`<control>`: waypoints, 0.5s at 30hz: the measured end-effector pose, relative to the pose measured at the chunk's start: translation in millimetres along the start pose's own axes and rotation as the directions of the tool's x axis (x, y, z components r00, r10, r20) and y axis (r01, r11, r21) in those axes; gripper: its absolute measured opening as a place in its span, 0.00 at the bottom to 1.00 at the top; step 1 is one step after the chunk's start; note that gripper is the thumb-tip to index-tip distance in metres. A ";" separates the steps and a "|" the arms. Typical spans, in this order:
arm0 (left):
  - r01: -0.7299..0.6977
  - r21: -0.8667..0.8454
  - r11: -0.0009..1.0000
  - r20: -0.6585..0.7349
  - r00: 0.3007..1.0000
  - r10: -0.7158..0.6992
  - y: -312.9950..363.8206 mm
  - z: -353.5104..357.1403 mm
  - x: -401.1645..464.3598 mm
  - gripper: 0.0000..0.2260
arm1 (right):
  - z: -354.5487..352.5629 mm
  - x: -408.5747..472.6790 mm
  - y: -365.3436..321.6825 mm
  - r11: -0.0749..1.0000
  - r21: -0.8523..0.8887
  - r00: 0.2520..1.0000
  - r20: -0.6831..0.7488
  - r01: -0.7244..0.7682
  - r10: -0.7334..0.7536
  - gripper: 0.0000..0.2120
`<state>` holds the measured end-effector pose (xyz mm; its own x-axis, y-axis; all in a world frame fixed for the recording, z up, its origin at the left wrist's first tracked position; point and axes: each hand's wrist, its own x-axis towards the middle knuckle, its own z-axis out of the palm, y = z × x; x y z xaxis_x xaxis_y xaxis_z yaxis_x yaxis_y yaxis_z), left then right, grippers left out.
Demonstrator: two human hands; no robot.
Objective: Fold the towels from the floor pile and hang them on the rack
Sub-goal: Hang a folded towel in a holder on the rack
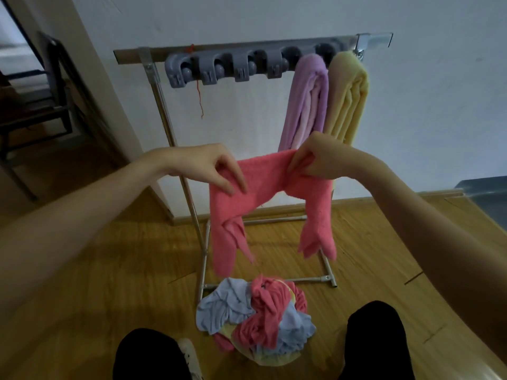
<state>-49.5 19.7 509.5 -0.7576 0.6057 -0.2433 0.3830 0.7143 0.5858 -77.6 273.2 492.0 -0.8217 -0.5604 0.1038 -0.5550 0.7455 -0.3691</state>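
Your knees in black trousers point(375, 341) sit at the bottom edge, with a white shoe point(189, 352) beside the left one. Between them, on the yellowish wooden plank floor point(96, 270), lies the crumpled pile of pink, pale blue and yellow towels point(255, 316), well below your fingers. Above it you hold a fuzzy pink towel point(263, 182) stretched between both hands: your left hand point(208, 168) pinches its upper edge between thumb and fingertips, and your right hand point(315, 157) has its fingers curled round the bunched opposite end. The towel's two ends hang down from under each grip. Beyond your fingers stands the metal rack with a wooden top bar and grey plastic clips point(236, 67); a folded lilac towel point(307, 102) and a folded pale yellow towel point(348, 97) hang side by side, touching, just behind your right hand.
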 end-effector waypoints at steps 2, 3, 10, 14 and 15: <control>0.024 0.174 0.984 -0.073 0.997 -0.011 -2.0 -9.3 12.5 0.12 | -5.3 10.4 4.3 0.998 -0.065 0.994 -0.104 0.006 -0.013 0.20; 0.047 0.247 0.968 -0.136 0.991 -0.013 -3.4 -14.6 17.5 0.13 | -7.2 16.1 6.0 0.996 -0.085 0.987 -0.159 0.015 -0.029 0.21; 0.068 0.498 0.865 -0.629 0.715 0.306 0.6 -53.1 42.6 0.18 | -38.3 59.3 13.3 0.977 -0.208 0.879 -0.474 -0.054 -0.053 0.15; 0.204 0.574 0.793 -0.715 0.596 0.365 -2.2 -84.9 63.3 0.22 | -60.1 84.2 9.4 0.947 -0.298 0.806 -0.586 -0.119 -0.083 0.15; 0.214 0.587 0.781 -0.715 0.589 0.376 -1.4 -90.9 68.4 0.22 | -62.4 91.5 9.2 0.945 -0.292 0.792 -0.606 -0.146 -0.065 0.14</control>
<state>-149.9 28.3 562.2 -0.6805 0.3745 0.6299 0.4469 0.8933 -0.0483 -166.0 251.3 555.7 -0.6937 -0.2736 0.6663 -0.4425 0.8918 -0.0944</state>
